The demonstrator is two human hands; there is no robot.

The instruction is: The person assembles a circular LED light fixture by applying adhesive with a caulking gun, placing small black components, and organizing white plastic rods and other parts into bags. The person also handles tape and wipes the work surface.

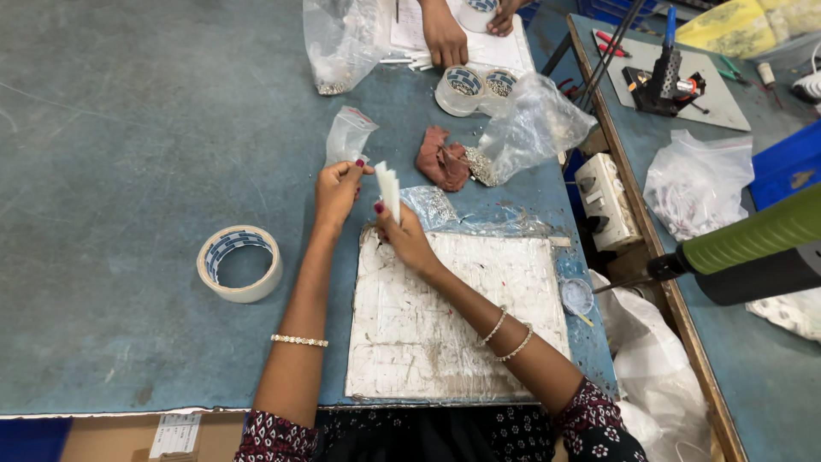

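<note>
1. Head view, hands: the right hand (pixel 404 237) pinches a small stack of flat white plastic pieces (pixel 389 189) between thumb and fingers, standing upright just above the far-left corner of the white work board (pixel 453 325). Held on end like that, the top edges fan out, which I judge makes single pieces easier to pick off.
2. The left hand (pixel 336 190) is closed in a fingertip pinch just left of the stack, level with its top. Whether it grips a piece or only touches is too small to tell. A small clear bag (pixel 348 134) lies just beyond this hand.
3. The stack looks thin, stiff, matt white and slightly splayed, tilted a little to the left.
4. Around the board: a roll of tape (pixel 240 263) lies flat on the blue worktop (pixel 128 128) well to the left; a reddish cloth (pixel 443 159) and a clear bag of small metal parts (pixel 530 124) lie beyond the board; a crumpled clear bag (pixel 436 205) touches its far edge.
5. Further beyond, another person's hand (pixel 445 36) rests on papers, with two tape rolls (pixel 475 87) near it.
</note>
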